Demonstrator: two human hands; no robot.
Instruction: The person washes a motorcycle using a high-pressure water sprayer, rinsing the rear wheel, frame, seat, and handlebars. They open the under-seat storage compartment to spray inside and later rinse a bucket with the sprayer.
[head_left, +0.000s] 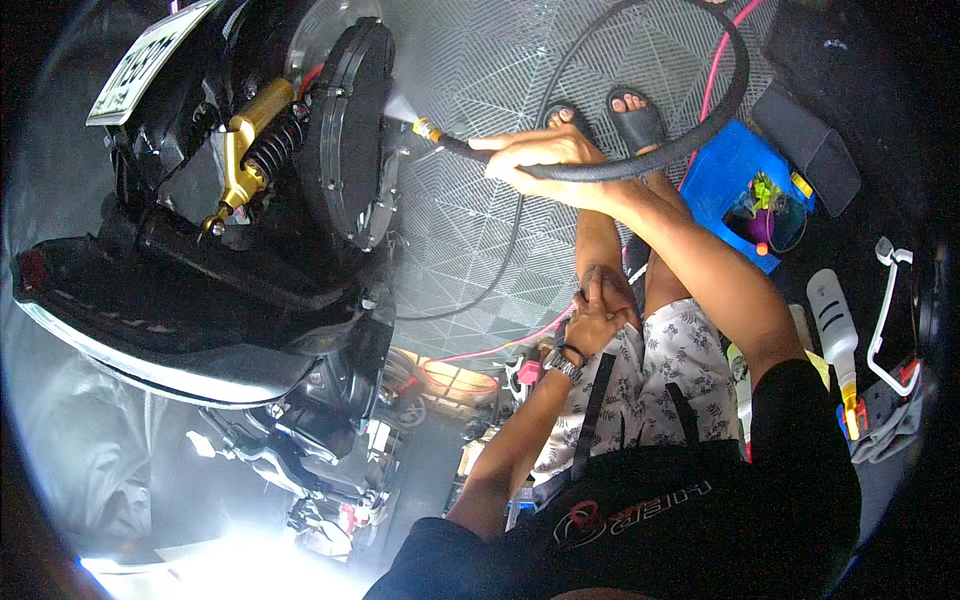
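Observation:
My right hand (547, 161) grips a thick black hose (600, 171) just behind its brass spray nozzle (426, 129). White mist leaves the nozzle toward the round black case (352, 135) on the side of a black scooter (225, 300). A gold shock absorber (251, 150) with a black coil spring sits left of that case. With no object in it, my left hand (595, 321) rests on my knee, fingers spread, a metal watch (562, 364) at the wrist.
The hose loops over the grey grated floor (480, 225). A pink hose (709, 82) crosses near my sandals. At right lie a blue stool-like plastic item (709, 169), a white bottle (832, 315) and a grey cloth (889, 435). Another two-wheeler (262, 457) stands beyond the scooter.

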